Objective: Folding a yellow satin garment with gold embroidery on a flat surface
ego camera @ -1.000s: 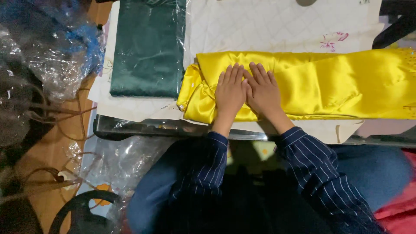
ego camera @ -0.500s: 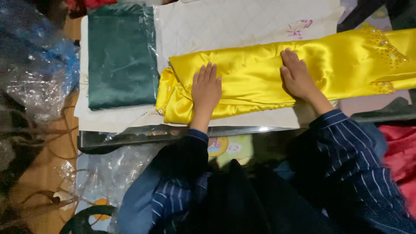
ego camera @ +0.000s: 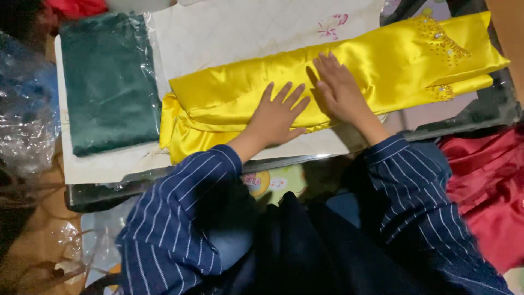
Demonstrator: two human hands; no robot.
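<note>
Currently the folded yellow satin cloth (ego camera: pixel 338 82) is pressed flat on the white sheet (ego camera: pixel 245 33) by left hand (ego camera: pixel 275 117) and right hand (ego camera: pixel 341 90), fingers spread; bagged green cloth (ego camera: pixel 106 82) is laid just beside.

Garment packing spot, folded satin cloths (ego camera: pixel 338 82), bagged green fabric (ego camera: pixel 106 82), plastic wrappers (ego camera: pixel 24 125)

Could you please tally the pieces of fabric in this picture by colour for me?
Yellow: 1, the folded satin cloth under the left hand and right hand.
Green: 1, the folded green cloth in clear wrap.
Red: 2, the red fabric at lower right and the red piece at top left.
Total: 4
</note>
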